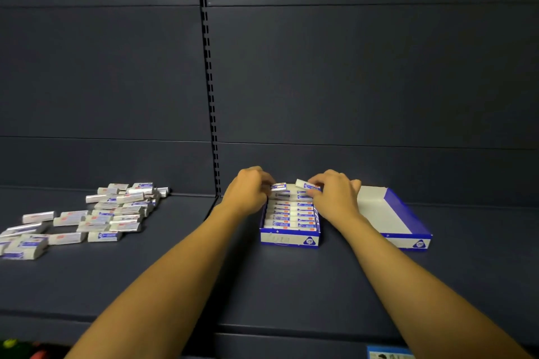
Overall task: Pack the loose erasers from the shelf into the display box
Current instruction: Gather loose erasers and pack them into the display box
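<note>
Head view: my left hand (248, 192) pinches one eraser (278, 186) and my right hand (335, 195) another eraser (303, 183), both over the far end of the part-filled display box (290, 237); loose erasers (96, 213) lie well left on the shelf (175, 271).

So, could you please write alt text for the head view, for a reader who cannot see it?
Both hands, left hand and right hand, each place an eraser at the far end of a nearly full blue-and-white display box on a dark shelf. An empty box sits beside it on the right, and a pile of loose erasers lies to the left.
</note>
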The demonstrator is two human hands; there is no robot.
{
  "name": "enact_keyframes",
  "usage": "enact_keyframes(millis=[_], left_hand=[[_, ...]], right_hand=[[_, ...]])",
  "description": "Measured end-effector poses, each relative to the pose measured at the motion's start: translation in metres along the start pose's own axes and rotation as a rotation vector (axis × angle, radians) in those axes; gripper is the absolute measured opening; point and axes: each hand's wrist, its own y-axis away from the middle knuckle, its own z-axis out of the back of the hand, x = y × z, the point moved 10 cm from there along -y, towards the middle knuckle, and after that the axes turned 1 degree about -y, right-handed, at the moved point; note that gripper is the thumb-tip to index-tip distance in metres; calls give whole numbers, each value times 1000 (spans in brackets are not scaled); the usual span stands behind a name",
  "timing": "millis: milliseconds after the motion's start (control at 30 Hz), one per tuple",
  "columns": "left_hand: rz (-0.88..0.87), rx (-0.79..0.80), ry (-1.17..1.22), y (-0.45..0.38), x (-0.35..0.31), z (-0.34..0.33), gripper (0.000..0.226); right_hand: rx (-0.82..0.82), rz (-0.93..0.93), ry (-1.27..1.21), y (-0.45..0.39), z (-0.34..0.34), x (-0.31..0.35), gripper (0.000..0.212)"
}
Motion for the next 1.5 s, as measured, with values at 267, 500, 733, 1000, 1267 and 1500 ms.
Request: enact_keyframes(millis=[267, 500, 733, 1000, 1267, 1500], left_hand=[[-32, 5, 147, -10, 17, -26, 27], [-6, 36, 150, -12, 21, -36, 25], [87, 87, 118, -19, 24, -48, 25], [31, 61, 52, -15, 15, -45, 24], [1, 57, 25, -10, 11, -38, 24], [-29, 42, -2, -12, 6, -38, 23]], right_hand=[[-51, -80, -96, -7, -25, -12, 24], [-3, -72, -56, -9, -31, -14, 26], [-38, -53, -62, -10, -23, -14, 28], [-25, -27, -27, -4, -22, -11, 28], [2, -23, 30, -1, -24, -12, 30], [5, -22, 90, -3, -25, -11, 30]])
